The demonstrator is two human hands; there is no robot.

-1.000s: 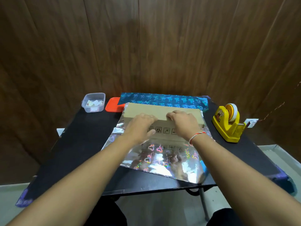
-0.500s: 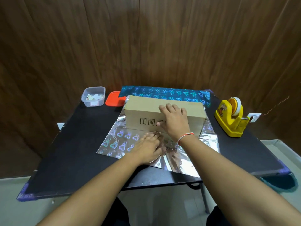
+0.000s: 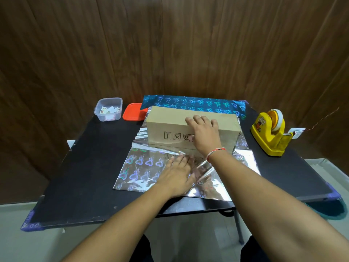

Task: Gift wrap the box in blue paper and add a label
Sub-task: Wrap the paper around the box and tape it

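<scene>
Left hand point(image 3: 175, 176) flat, fingers spread on paper point(image 3: 143, 167); right hand point(image 3: 204, 135) draped over box point(image 3: 170, 121), grip loose; risks creasing foil, shifting box off-centre.

Left grip point(image 3: 176, 175) lies flat (fingers straight); right grip point(image 3: 204, 135) drapes forward, fingers spread.

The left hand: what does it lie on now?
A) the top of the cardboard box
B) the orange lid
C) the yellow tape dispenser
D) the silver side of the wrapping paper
D: the left hand lies flat, fingers straight, on the silver wrapping paper in front of the cardboard box.
</scene>
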